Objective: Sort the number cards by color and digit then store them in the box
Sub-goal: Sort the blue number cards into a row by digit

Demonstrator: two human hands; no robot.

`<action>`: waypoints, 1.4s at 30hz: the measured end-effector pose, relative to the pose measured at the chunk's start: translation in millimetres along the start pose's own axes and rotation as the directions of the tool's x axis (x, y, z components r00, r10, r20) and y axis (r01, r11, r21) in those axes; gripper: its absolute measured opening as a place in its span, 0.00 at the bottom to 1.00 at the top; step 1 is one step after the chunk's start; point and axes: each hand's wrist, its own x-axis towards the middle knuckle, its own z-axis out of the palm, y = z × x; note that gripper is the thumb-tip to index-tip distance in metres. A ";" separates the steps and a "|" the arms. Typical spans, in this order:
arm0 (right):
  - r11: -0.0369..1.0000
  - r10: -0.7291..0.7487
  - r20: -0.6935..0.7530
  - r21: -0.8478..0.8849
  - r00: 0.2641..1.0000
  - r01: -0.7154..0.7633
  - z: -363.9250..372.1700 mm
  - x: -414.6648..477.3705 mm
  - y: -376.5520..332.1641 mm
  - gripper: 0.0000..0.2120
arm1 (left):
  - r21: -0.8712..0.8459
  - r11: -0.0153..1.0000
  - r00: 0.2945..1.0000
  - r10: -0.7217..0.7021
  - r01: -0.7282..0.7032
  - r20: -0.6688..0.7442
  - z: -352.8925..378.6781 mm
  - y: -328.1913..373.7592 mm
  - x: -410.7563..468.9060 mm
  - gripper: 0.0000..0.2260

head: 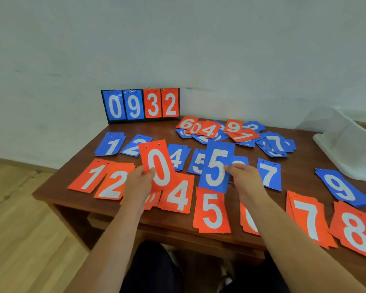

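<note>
My left hand (138,180) holds a red 0 card (157,166) upright above the table. My right hand (244,178) holds a blue 5 card (218,168) beside it. Below them lie two rows of sorted piles: blue 1 (110,144), blue 2 (133,145), blue 4 (178,157), blue 7 (269,174) and blue 9 (342,188) behind, red 1 (89,176), red 2 (112,182), red 4 (179,195), red 5 (212,210), red 7 (309,220) and red 8 (357,231) in front. An unsorted heap of mixed cards (230,132) sits at the back.
A flip scoreboard (141,105) reading 0 9 3 2 stands at the table's back left against the wall. A white plastic box (347,144) sits at the right edge. The brown wooden table (76,163) ends on the left over a wood floor.
</note>
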 end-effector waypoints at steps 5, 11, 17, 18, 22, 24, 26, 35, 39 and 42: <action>0.968 -0.086 -0.093 -0.245 0.992 0.061 5.1 46.9 -7.5 0.13 | 0.073 0.997 1.000 -0.008 0.009 -0.017 -11.6 2.9 15.0 0.15; 0.924 -0.046 -0.067 -0.382 0.997 0.017 51.4 93.1 -2.7 0.11 | 0.066 0.995 0.997 -0.073 0.073 -0.003 -7.1 0.4 36.1 0.10; 0.755 -0.030 -0.074 -0.655 0.997 -0.026 82.0 122.8 7.9 0.07 | 0.113 0.990 0.996 -0.089 0.089 -0.005 -2.5 -4.6 53.7 0.14; 0.713 -0.045 -0.065 -0.701 0.997 -0.014 83.1 123.7 10.2 0.07 | 0.111 0.990 0.996 -0.092 0.092 -0.004 -2.4 -5.1 56.2 0.15; 0.590 -0.038 -0.056 -0.807 0.998 -0.022 84.5 122.1 18.6 0.11 | 0.095 0.992 0.996 -0.087 0.086 0.011 -2.6 -7.1 61.3 0.16; 0.532 -0.049 -0.034 -0.847 0.998 -0.003 82.8 122.2 19.4 0.11 | 0.094 0.993 0.997 -0.071 0.068 0.023 -2.5 -7.0 60.3 0.15; 0.485 -0.126 0.000 -0.872 0.992 0.062 83.1 117.1 15.0 0.11 | 0.089 0.995 0.998 -0.055 0.051 0.038 -3.8 -7.4 58.0 0.12; 0.932 -0.018 0.443 -0.317 0.896 0.175 144.5 18.1 -25.5 0.14 | 0.033 0.999 0.996 -0.036 0.034 0.081 -21.1 -7.4 46.3 0.06; 0.912 -0.080 0.445 -0.329 0.892 0.245 159.2 -3.1 -21.8 0.11 | 0.042 0.999 0.995 -0.012 0.007 0.100 -44.1 -12.3 45.3 0.12; 0.885 -0.097 0.447 -0.370 0.890 0.282 175.0 -10.8 -15.8 0.13 | 0.060 0.996 0.992 0.064 -0.071 0.107 -66.0 -18.7 49.8 0.15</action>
